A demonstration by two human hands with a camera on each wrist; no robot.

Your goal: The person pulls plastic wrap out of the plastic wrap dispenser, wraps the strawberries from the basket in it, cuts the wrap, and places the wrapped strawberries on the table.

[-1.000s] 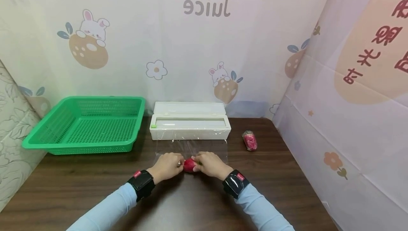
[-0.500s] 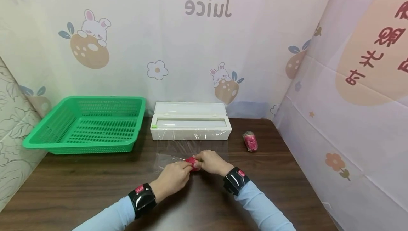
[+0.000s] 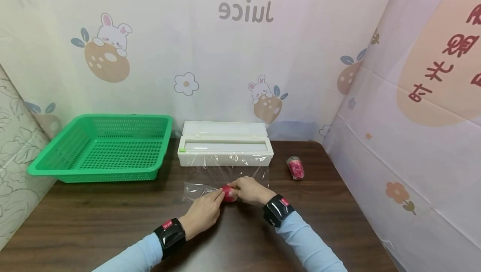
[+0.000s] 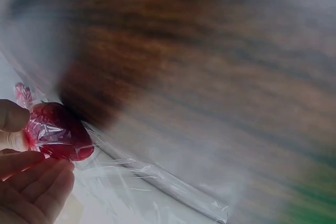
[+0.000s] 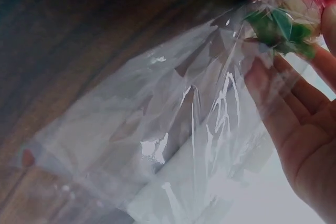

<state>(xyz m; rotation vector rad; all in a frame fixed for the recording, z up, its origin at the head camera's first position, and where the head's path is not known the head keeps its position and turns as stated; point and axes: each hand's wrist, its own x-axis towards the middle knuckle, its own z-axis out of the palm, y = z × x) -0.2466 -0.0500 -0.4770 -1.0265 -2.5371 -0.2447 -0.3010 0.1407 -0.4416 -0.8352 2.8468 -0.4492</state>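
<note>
A red strawberry (image 3: 229, 194) with green leaves (image 5: 281, 30) lies between both hands in front of the cling film box. Clear cling film (image 5: 173, 124) stretches from the box to the fruit and partly covers it. My left hand (image 3: 203, 213) pinches the strawberry's left side; in the left wrist view its thumb and fingers lie around the shiny, film-covered fruit (image 4: 63, 135). From the right, my right hand (image 3: 251, 190) pinches the leafy end through the film. The white cling film box (image 3: 225, 158) stands behind the hands with its lid raised.
A wrapped pink-red fruit (image 3: 295, 168) lies on the table to the right of the box. On the left stands a green plastic basket (image 3: 109, 175). A printed curtain (image 3: 225, 55) hangs behind the dark wooden table (image 3: 94, 217).
The left hand has drawn back slightly toward the person and come up against the strawberry's left side. The right hand keeps its hold, and the loose film at left now lies in view.
</note>
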